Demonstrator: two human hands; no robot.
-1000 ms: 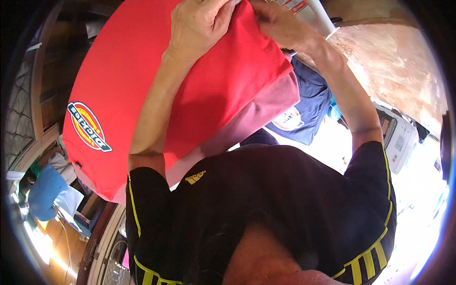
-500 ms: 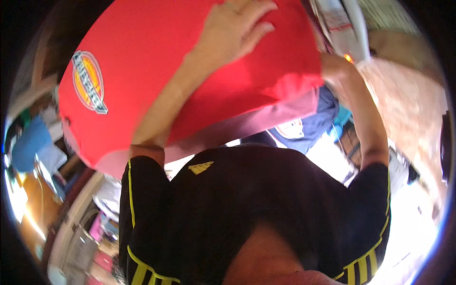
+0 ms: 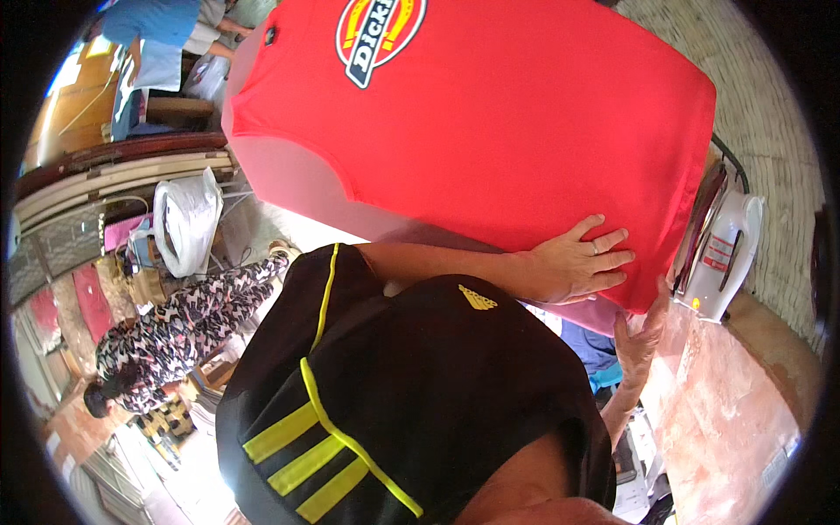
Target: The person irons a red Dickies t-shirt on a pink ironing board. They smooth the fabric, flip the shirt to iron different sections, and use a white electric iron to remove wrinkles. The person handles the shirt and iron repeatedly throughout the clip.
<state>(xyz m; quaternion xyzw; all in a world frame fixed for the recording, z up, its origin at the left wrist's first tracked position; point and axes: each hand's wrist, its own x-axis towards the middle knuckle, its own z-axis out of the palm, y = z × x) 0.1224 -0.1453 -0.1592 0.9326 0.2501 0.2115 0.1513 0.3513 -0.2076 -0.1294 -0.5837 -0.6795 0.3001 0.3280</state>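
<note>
A red T-shirt (image 3: 525, 131) with a round printed badge lies spread over a pinkish padded board (image 3: 297, 179). My left hand (image 3: 582, 261) rests flat on the shirt near its lower corner, fingers spread, a ring on one finger. Below that corner is my right hand (image 3: 641, 341), its thumb and fingers apart on either side of the fabric's tip. A white iron (image 3: 724, 254) stands beside the shirt's right edge, close to my right hand.
Dark blue cloth (image 3: 588, 347) hangs below the board. A person in patterned clothes (image 3: 188, 337) is at the left; another in blue (image 3: 153, 26) is at the upper left. A clear plastic bag (image 3: 188, 223) hangs near a rail. A mottled wall (image 3: 726, 385) rises at right.
The view has swung round, so the shirt and iron sit differently in it. My left hand has come down onto the shirt's corner. My right hand, earlier hidden behind the shirt's edge, now shows.
</note>
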